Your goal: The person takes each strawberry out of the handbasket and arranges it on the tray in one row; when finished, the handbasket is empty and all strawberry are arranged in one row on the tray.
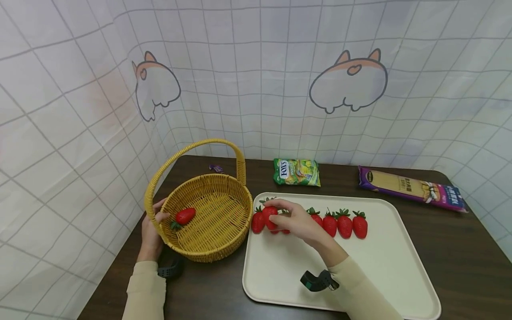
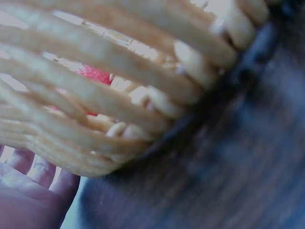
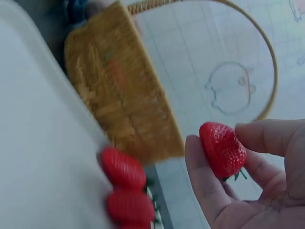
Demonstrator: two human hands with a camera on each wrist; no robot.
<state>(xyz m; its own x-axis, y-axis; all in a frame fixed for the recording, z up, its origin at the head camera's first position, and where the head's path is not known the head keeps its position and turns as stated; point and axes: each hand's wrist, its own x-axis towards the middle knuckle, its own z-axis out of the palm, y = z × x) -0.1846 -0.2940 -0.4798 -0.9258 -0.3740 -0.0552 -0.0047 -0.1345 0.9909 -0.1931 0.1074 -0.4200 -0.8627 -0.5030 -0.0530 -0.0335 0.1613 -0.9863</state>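
Note:
My right hand (image 1: 294, 222) pinches a strawberry (image 3: 221, 149) between thumb and fingers, its green leaves pointing down in the right wrist view. It is raised over the left end of a row of several strawberries (image 1: 344, 226) on a white tray (image 1: 320, 275); the hand hides part of the row. To the left stands a yellow woven basket (image 1: 212, 255) with a tall arched handle. One strawberry (image 1: 186, 216) lies inside it, near the left wall. My left hand (image 1: 151, 231) holds the basket's left side by the rim; in the left wrist view its fingers lie partly behind the weave.
Behind the tray lies a green candy bag (image 1: 297, 172). A long purple-and-tan packet (image 1: 412, 189) is at the back right. A small purple wrapper (image 1: 216, 168) sits behind the basket. A gridded cloth (image 1: 260, 89) hangs along the table's back and sides.

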